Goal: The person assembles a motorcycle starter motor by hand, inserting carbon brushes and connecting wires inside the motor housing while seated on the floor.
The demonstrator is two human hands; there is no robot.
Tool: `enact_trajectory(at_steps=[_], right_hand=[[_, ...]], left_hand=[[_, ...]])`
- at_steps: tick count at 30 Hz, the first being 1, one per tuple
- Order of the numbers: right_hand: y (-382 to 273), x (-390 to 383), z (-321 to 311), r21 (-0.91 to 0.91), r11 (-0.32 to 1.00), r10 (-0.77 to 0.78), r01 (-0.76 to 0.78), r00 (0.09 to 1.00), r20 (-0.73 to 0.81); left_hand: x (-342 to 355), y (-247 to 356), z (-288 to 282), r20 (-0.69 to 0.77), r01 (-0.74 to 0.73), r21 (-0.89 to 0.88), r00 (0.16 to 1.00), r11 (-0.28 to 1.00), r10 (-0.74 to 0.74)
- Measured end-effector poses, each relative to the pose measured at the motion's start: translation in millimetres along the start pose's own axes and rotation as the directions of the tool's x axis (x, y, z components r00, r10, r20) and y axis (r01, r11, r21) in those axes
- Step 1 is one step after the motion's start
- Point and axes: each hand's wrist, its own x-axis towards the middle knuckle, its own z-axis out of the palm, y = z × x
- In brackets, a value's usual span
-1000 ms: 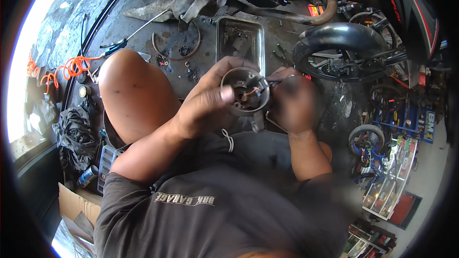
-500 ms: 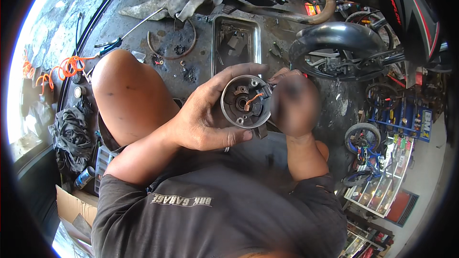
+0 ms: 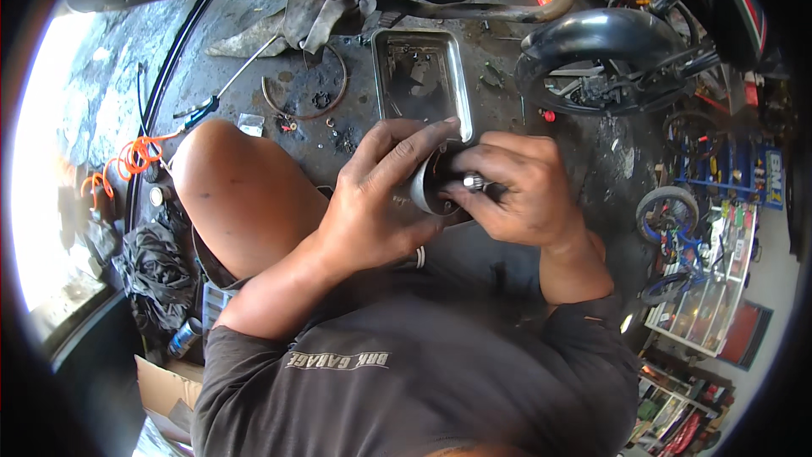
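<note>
In front of my chest, my left hand is wrapped round a round metal motor housing, shaped like a short cup. Its open side is tipped to the right, so most of the inside is hidden. My right hand is closed at that open side, with thumb and fingers pinching a short part with a shiny toothed shaft end. The rest of this part is hidden by the fingers and the housing rim. The two hands nearly meet at the housing.
Beyond my hands, a metal tray lies on the stained floor. Left of it are a curved hose, small loose parts and an orange coiled air hose. A motorcycle wheel stands at the far right, shelves nearer on the right.
The housing has turned from facing me to facing right, hiding the copper wire inside. My right hand, blurred before, now shows the toothed shaft end at the opening. The view has shifted slightly.
</note>
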Motion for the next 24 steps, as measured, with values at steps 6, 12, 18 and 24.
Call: enact_trajectory(at_steps=[6,12,18,24], right_hand=[[5,-4,14,0.024,0.997,0.073,-0.073,0.997,0.014],[11,0,2,0.094,0.985,0.149,-0.141,0.985,-0.084],[19,-3,6,0.227,0.96,0.188,-0.161,0.977,-0.103],[14,-5,-9,0.187,0.979,0.089,-0.079,0.995,-0.043]], left_hand=[[-2,-3,6,-0.029,-0.019,0.176,0.999,0.984,0.025],[-1,-7,2,0.018,0.027,-0.011,0.999,1.0,-0.026],[-8,-18,12,0.022,0.239,-0.358,0.968,0.903,-0.248],[-6,-15,9,0.047,0.209,-0.16,0.978,0.965,-0.205]])
